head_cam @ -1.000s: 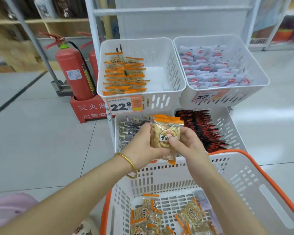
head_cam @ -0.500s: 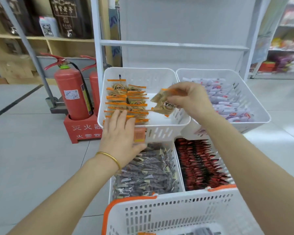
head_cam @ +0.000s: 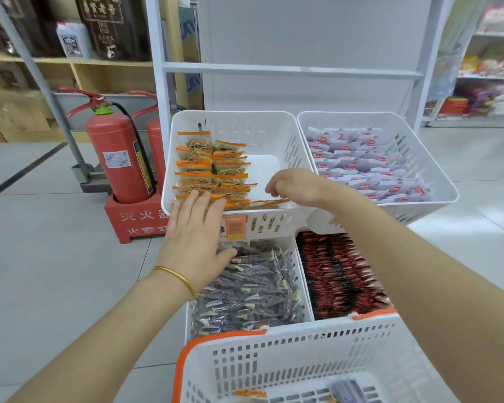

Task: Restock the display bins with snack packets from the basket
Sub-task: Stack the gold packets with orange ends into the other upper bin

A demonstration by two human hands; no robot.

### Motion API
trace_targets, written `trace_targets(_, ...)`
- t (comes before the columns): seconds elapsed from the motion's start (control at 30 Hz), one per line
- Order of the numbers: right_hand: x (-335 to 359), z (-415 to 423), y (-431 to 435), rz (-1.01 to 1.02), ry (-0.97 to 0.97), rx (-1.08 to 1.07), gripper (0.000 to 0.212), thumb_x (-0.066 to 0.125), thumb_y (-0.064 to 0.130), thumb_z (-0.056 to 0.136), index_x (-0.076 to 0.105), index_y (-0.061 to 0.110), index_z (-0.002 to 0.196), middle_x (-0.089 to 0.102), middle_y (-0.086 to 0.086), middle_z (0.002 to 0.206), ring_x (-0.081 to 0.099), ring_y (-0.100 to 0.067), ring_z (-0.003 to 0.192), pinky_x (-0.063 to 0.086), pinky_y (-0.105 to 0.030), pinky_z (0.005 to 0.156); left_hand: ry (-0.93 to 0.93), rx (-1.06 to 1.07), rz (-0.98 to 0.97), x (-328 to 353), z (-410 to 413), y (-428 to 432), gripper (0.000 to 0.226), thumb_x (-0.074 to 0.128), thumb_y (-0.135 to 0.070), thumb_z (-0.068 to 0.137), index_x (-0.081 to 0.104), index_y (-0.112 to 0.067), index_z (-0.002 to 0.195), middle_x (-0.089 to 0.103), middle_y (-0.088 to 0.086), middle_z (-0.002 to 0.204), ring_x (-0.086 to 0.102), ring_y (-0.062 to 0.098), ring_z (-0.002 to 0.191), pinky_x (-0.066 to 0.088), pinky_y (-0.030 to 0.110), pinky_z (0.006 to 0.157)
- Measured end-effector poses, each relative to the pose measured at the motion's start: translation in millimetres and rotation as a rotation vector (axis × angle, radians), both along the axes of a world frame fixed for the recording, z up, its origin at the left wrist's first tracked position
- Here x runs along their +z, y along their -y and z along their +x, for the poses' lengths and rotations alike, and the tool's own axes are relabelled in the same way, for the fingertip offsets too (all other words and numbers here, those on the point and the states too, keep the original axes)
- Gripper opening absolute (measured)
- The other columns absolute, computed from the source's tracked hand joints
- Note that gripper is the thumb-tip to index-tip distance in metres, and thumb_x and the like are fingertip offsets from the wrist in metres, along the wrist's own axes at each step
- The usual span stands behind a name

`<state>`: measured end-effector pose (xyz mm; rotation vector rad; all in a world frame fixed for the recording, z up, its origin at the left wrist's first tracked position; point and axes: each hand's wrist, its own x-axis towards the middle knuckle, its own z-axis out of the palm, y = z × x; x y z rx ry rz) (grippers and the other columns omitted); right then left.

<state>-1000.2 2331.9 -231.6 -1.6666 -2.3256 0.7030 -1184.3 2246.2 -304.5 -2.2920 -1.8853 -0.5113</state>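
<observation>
Over the front right corner of the orange-packet bin [head_cam: 245,126], my right grip [head_cam: 297,184] hangs with its fingers [head_cam: 272,189] curled down. Just under them lies one snack packet [head_cam: 269,202]. Its long orange edge runs side to side, along the bin's front wall. My fingertips are at its top edge, but I cannot tell if they pinch it or only touch it.

My left grip [head_cam: 194,237] is at the bin's front left. Its fingers are straight and a little apart. They lie over the front rim and touch the front of the packet rows [head_cam: 213,170]. It holds nothing.

These rows fill the left part of the bin. The right part shows bare white floor, so I think new packets should go there. The snack packet lies to the right of the rows, and my right grip is much nearer to it than my left. I think the next job is to tip it up so it stands like the others.

At least one spare packet [head_cam: 250,393] lies in the basket [head_cam: 274,341], which sits on the near side of the bin, lower down.
</observation>
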Motion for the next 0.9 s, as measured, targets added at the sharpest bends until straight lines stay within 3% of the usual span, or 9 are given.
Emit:
trace_targets(0.13,-8,25,46,0.277,-0.352,-0.083,0.036,0.039,-0.003,0.088,0.064,0.014,0.106,0.064,-0.002,0.111,0.056,-0.015,0.107,0.042,-0.026,0.096,0.052,-0.132,0.228,2,2,25,0.063,0.074,-0.023,0.076,0.048,-0.002,0.129,0.042,0.023,0.139,0.028,0.040,0.136,0.024,0.055,0.112)
trace_targets(0.27,-70,42,127,0.199,-0.638,-0.155,0.036,0.041,-0.005,0.082,0.065,0.017,0.096,0.067,0.003,0.095,0.062,-0.009,0.093,0.048,-0.019,0.084,-0.063,-0.256,0.054,-17,4,72,0.048,0.070,-0.022,0.078,0.056,-0.001,0.119,0.048,0.024,0.132,0.034,0.042,0.130,0.026,0.049,0.109)
trace_targets(0.4,-189,42,179,-0.232,-0.406,-0.150,0.027,0.045,-0.001,0.092,0.065,0.015,0.100,0.063,0.005,0.099,0.062,-0.019,0.101,0.048,-0.028,0.080,-0.169,-0.312,-0.307,-57,2,121,0.046,0.069,-0.028,0.081,0.058,-0.006,0.120,0.047,0.017,0.135,0.035,0.036,0.131,0.028,0.039,0.109)
trace_targets(0.5,-265,32,196,-0.405,-0.128,-0.038,0.025,0.047,0.008,0.096,0.061,0.008,0.117,0.060,-0.004,0.116,0.057,-0.023,0.109,0.045,-0.028,0.087,-0.308,-0.352,-0.364,-73,1,144,0.046,0.079,-0.033,0.070,0.066,-0.007,0.105,0.060,0.016,0.118,0.054,0.034,0.115,0.048,0.037,0.093)
trace_targets(0.53,-284,27,201,-0.462,-0.080,-0.036,0.027,0.048,0.014,0.097,0.057,0.008,0.121,0.058,-0.007,0.121,0.057,-0.025,0.107,0.047,-0.031,0.087,-0.335,-0.344,-0.410,-75,2,151,0.047,0.074,-0.036,0.075,0.063,-0.009,0.112,0.056,0.014,0.124,0.050,0.031,0.120,0.046,0.033,0.096)
trace_targets(0.6,-313,16,211,-0.588,-0.058,-0.120,0.038,0.049,0.027,0.097,0.047,0.007,0.129,0.056,-0.013,0.125,0.058,-0.027,0.099,0.049,-0.036,0.082,-0.320,-0.324,-0.514,-84,1,157,0.051,0.054,-0.039,0.091,0.043,-0.015,0.136,0.032,0.007,0.146,0.021,0.023,0.139,0.024,0.028,0.110)
trace_targets(0.7,-349,0,218,-0.689,-0.055,-0.360,0.062,0.043,0.052,0.094,0.038,0.005,0.133,0.060,-0.009,0.096,0.058,-0.024,0.080,0.048,-0.037,0.070,-0.367,-0.286,-0.619,-88,2,153,0.053,0.042,-0.041,0.096,0.029,-0.020,0.143,0.017,0.003,0.152,0.006,0.019,0.141,0.013,0.028,0.113)
trace_targets(0.8,-376,-13,218,-0.652,0.022,-0.538,0.068,0.038,0.074,0.081,0.053,0.011,0.102,0.047,0.002,0.058,0.045,-0.018,0.051,0.039,-0.031,0.057,-0.364,-0.307,-0.614,-92,1,147,0.051,0.049,-0.038,0.093,0.041,-0.014,0.137,0.027,0.009,0.148,0.013,0.025,0.141,0.021,0.035,0.114)
trace_targets(0.9,-384,-19,215,-0.605,0.004,-0.583,0.055,0.046,0.067,0.084,0.042,0.016,0.065,0.037,0.003,0.046,0.037,-0.017,0.042,0.033,-0.026,0.051,-0.403,-0.367,-0.568,-93,3,142,0.049,0.050,-0.038,0.092,0.045,-0.013,0.134,0.031,0.010,0.145,0.017,0.028,0.140,0.023,0.039,0.113)
